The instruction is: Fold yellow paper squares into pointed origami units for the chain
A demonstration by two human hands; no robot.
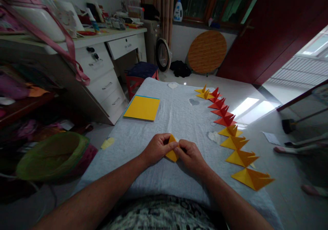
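A small folded yellow paper (172,152) sits between both my hands just above the grey cloth-covered table (164,175). My left hand (156,148) pinches its left side with closed fingers. My right hand (190,154) pinches its right side, fingers curled together. A stack of square yellow sheets (142,107) lies flat at the table's far left. Along the right edge runs a row of folded paper pieces, yellow ones (241,157) near me and red ones (222,111) farther off.
A white desk with drawers (107,76) stands to the left, cluttered on top. A green-lined bin (51,154) sits on the floor at lower left. A fan (162,55) and a round wooden board (207,51) lean at the far wall.
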